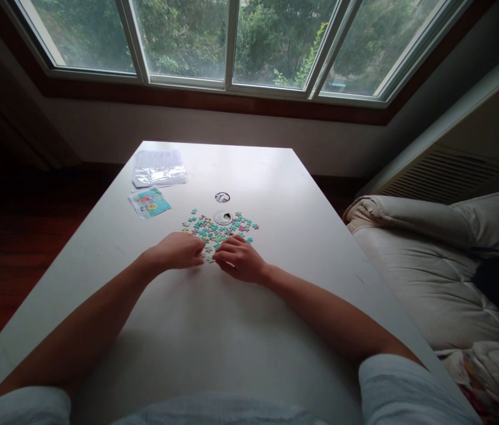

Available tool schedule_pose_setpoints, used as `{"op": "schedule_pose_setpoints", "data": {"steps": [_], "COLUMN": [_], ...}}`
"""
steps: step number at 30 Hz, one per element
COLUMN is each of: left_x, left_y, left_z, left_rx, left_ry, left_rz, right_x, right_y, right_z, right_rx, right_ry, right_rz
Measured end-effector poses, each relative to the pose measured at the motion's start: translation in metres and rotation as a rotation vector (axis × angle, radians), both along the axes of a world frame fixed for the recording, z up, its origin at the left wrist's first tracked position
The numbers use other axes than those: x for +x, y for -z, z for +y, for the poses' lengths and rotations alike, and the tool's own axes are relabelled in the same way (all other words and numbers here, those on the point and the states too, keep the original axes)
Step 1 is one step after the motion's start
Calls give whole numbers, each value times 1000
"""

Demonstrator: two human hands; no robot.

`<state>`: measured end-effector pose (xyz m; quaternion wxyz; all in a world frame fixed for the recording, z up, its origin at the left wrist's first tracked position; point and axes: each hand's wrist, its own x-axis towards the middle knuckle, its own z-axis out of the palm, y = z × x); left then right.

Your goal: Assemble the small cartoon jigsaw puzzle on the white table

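A loose heap of small jigsaw pieces (207, 228), mostly teal and green with some pink and yellow, is spread on the white table (214, 330). At its near left edge my left hand (179, 251) is closed, knuckles up; whatever its fingertips grip is hidden. My right hand (243, 260) lies at the near right edge of the heap, its fingers bent together and pointing left. Its fingertips are down at the pieces, and I cannot make out what they hold. A few pale pieces lie in the narrow gap between both hands.
Beyond the heap lie two round, silvery objects (222, 197), the nearer one among the pieces. A colourful picture sheet (150, 202) and a clear plastic bag (160, 167) are at the far left. A cushioned sofa (417, 277) stands to the right; a window is ahead.
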<state>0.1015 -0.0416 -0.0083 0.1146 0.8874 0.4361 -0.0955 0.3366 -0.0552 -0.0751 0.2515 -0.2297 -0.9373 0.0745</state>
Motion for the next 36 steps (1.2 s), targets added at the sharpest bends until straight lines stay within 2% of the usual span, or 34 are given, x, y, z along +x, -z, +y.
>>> {"op": "schedule_pose_setpoints", "data": {"steps": [4,11,15,21,26,31,36], "left_x": [10,18,16,8,9,11,6], "left_y": [7,7,7,1,-1,11,24], "left_z": [-7,-12,-13,-10,-6,0,5], "left_rx": [59,80,84,43,199,242,232], "left_ry": [15,25,23,46,-10,-92,-87], "left_rz": [35,50,81,106,76,78,43], "right_x": [5,25,30,27,28,28,27], "right_y": [3,7,6,8,11,15,16], "right_z": [5,31,39,40,40,41,42], "right_rx": [-28,-92,-111,-137,-131,-123,-141], "right_ry": [84,366,497,462,457,440,444], "right_rz": [99,400,504,547,523,505,493]}}
